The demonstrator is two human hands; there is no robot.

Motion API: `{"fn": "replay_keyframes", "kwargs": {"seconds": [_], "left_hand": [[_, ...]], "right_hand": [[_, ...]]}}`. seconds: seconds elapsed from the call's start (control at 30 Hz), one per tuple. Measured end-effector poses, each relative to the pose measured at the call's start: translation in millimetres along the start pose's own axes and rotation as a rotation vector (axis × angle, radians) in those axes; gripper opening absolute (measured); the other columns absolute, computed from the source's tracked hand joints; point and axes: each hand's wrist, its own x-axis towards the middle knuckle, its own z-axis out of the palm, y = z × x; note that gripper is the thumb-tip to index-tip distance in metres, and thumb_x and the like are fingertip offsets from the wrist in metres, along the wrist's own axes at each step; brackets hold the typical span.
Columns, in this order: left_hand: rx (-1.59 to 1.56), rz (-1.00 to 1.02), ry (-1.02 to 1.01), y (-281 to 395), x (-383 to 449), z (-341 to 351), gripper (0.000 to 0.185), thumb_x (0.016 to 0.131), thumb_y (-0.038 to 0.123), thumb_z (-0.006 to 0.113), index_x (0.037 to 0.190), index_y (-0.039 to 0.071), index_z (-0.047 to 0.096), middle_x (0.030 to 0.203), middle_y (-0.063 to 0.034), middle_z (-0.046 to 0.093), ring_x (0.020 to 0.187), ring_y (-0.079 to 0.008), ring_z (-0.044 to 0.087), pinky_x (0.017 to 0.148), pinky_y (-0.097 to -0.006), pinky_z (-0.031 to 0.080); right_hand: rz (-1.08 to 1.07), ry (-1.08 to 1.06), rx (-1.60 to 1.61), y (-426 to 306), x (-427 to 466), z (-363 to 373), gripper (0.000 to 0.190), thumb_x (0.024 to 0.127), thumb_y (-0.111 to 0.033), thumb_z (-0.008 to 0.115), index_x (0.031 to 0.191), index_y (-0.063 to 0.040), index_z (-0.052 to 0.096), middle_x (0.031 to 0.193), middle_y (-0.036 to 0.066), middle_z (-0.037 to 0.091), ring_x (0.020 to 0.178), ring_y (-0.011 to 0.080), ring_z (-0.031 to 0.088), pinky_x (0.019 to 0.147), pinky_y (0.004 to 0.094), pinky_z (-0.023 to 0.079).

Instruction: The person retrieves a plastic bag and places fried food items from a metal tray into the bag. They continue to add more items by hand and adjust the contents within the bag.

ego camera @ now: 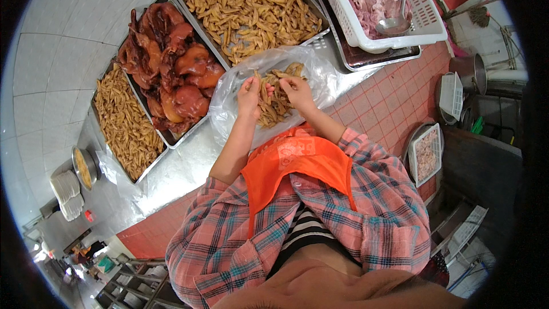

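Observation:
Both hands are over an open clear plastic bag (223, 98) at the table's front edge, which holds a heap of brown cooked poultry pieces (274, 109), wing tips by their look. My left hand (250, 96) pinches a small piece between thumb and fingers above the heap's left side. My right hand (297, 92) has its fingertips bent down at the heap's right side; whether they grip a piece is hidden. Behind the bag lies a metal tray of similar pieces (253, 4). To the left stand a tray of glossy red-brown cooked ducks (171, 68) and another tray of small pieces (124, 124).
A white perforated plastic basket (429, 13) of raw meat with a metal ladle (392, 25) stands at the back right, on a dark tray (358, 58). A metal bowl (85, 167) and stacked white trays (67, 195) are at the far left. Pots and baskets stand on the right.

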Motion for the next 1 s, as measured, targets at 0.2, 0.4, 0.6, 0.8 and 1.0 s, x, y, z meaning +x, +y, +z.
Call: {"fn": "replay_keyframes", "kwargs": {"seconds": [0.2,0.4,0.6,0.8,1.0], "left_hand": [[0.108,0.021,0.095,1,-2,-3,0.022,0.091,0.017,0.050,0.106,0.001,0.046,0.086,-0.0140,0.061,0.069,-0.0202,0.061,0.059,-0.0289,0.050],[0.079,0.046,0.047,3,-3,-18,0.018,0.087,0.006,0.052,0.103,-0.002,0.052,0.095,-0.0101,0.060,0.086,-0.0169,0.058,0.074,-0.0278,0.047],[0.090,-0.045,-0.212,20,-20,-18,0.038,0.073,-0.012,0.042,0.109,-0.006,0.053,0.120,-0.0149,0.051,0.109,-0.0231,0.052,0.091,-0.0322,0.044],[0.612,0.482,-0.387,23,-29,0,0.042,0.069,-0.013,0.043,0.106,0.000,0.059,0.129,-0.0104,0.048,0.128,-0.0214,0.033,0.104,-0.0323,0.027],[1.484,0.908,-0.237,29,-42,22,0.032,0.075,0.003,0.059,0.107,0.002,0.057,0.107,-0.0124,0.059,0.105,-0.0276,0.052,0.089,-0.0337,0.042]], "right_hand": [[-0.188,-0.434,-0.775,-30,-17,-12,0.028,0.068,-0.017,0.066,0.092,-0.005,0.061,0.087,0.018,0.060,0.081,0.0331,0.059,0.072,0.0382,0.048],[-0.164,-0.430,-0.670,-5,-5,-11,0.021,0.066,-0.017,0.069,0.081,-0.003,0.061,0.076,0.013,0.063,0.076,0.0318,0.060,0.068,0.0407,0.048],[0.298,-0.310,0.117,-27,5,-19,0.017,0.072,-0.010,0.071,0.083,-0.002,0.062,0.067,0.004,0.061,0.054,0.0114,0.055,0.049,0.0249,0.044],[0.415,-0.129,0.394,-29,5,-18,0.015,0.074,-0.006,0.069,0.084,0.002,0.061,0.069,0.004,0.060,0.053,0.0097,0.053,0.048,0.0220,0.043],[0.519,-0.174,0.449,-36,7,-21,0.014,0.079,-0.009,0.066,0.085,0.003,0.062,0.069,0.004,0.060,0.054,0.0095,0.053,0.049,0.0218,0.044]]}}
